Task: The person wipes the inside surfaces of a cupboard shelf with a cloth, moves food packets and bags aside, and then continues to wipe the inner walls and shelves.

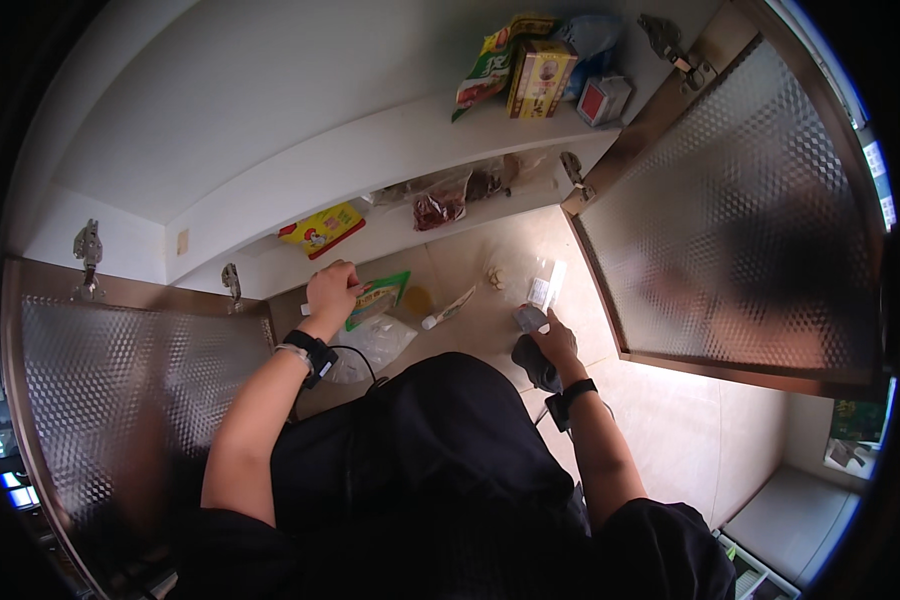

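My left hand (pixel 334 294), its fingers bent, is over the left end of a green-edged food packet (pixel 379 297); whether it grips the packet I cannot tell. A clear plastic bag (pixel 375 339) lies just below that packet. My right hand (pixel 555 339) has its fingers on a small clear plastic container (pixel 530 318) above my dark shoe. Between the hands, a white-capped tube or pouch (pixel 448 308) lies on the tiled floor beside a round yellowish item (pixel 418 301). Near my right hand are a clear bag with pale round pieces (pixel 496 278) and a white-labelled packet (pixel 546 285).
Two patterned-glass cabinet doors (pixel 146 405) (pixel 727 217) stand open at left and right. The upper shelf (pixel 390 131) holds a yellow box (pixel 541 79), a small tin or box (pixel 604 100) and packets. On the lower shelf are a yellow packet (pixel 322 229) and bags of dried food (pixel 440 206).
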{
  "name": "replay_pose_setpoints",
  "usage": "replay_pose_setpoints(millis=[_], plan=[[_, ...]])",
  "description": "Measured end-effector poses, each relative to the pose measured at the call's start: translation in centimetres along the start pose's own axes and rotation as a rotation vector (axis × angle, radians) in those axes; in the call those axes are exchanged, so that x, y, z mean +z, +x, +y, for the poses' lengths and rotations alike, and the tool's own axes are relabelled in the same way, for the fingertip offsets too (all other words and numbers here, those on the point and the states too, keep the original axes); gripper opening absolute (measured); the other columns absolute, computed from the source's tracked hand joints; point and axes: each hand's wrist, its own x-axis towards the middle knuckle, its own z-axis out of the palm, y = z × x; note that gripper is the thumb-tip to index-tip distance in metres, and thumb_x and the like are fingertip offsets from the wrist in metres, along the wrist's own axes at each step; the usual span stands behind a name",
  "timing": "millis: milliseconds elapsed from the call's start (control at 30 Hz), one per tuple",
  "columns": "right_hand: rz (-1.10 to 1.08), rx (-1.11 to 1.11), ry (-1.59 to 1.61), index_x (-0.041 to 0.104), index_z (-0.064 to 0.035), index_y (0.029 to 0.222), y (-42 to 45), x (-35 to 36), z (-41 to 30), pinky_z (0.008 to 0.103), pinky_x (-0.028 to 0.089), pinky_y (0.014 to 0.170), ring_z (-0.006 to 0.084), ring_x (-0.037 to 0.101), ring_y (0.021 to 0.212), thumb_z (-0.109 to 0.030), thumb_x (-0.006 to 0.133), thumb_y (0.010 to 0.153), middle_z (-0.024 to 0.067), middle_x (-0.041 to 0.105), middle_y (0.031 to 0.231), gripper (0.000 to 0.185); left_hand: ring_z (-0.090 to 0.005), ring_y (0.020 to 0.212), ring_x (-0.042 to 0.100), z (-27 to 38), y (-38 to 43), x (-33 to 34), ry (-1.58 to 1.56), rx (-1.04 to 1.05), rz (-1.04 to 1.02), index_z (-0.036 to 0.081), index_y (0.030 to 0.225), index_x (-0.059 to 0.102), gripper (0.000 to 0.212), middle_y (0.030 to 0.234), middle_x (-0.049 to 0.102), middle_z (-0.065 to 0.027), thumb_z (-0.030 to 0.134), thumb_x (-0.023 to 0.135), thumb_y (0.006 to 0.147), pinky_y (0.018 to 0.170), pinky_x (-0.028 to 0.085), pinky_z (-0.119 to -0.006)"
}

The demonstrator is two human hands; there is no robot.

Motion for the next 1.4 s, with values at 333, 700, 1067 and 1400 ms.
replay_pose_setpoints(millis=[333,700,1067,1400], plan=[[0.014,0.021,0.063,0.045,-0.0062,0.126,0.3,-0.7,0.6,0.0375,0.047,0.080,0.0294,0.062,0.088,-0.038,0.065,0.072,0.0170,0.065,0.091,0.066,-0.0281,0.080,0.057,-1.2,0.8,6.0,0.091,0.039,-0.034,0.009,0.080,0.054,0.012,0.082,0.058,-0.0082,0.010,0.063,0.072,0.067,0.043,-0.039],[-0.020,0.079,0.053,0.046,-0.0104,0.125,1.7,-1.1,2.3,0.0385,0.044,0.088,0.0325,0.056,0.103,-0.037,0.065,0.070,0.0192,0.058,0.110,0.065,-0.0309,0.099,0.052,-1.0,0.0,6.1,0.158,0.043,-0.212,0.010,0.109,0.048,0.042,0.107,0.054,-0.0107,0.010,0.064,0.070,0.082,0.041,-0.042],[0.040,0.107,0.137,0.051,-0.0067,0.117,4.2,-1.5,4.0,0.0355,0.044,0.089,0.0303,0.056,0.103,-0.038,0.066,0.067,0.0196,0.058,0.110,0.061,-0.0321,0.108,0.047,0.7,0.0,3.6,0.011,0.002,-0.206,0.009,0.121,0.042,0.059,0.117,0.048,-0.0132,0.012,0.067,0.068,0.088,0.040,-0.043],[-0.019,0.211,0.086,0.031,0.0002,0.132,3.5,-2.1,4.2,0.0352,0.041,0.094,0.0326,0.052,0.109,-0.035,0.066,0.068,0.0246,0.053,0.116,0.082,-0.0352,0.107,0.047,1.6,0.0,2.5,-0.096,0.063,-0.195,0.009,0.119,0.043,0.056,0.117,0.047,-0.0164,0.010,0.066,0.069,0.089,0.041,-0.040]])
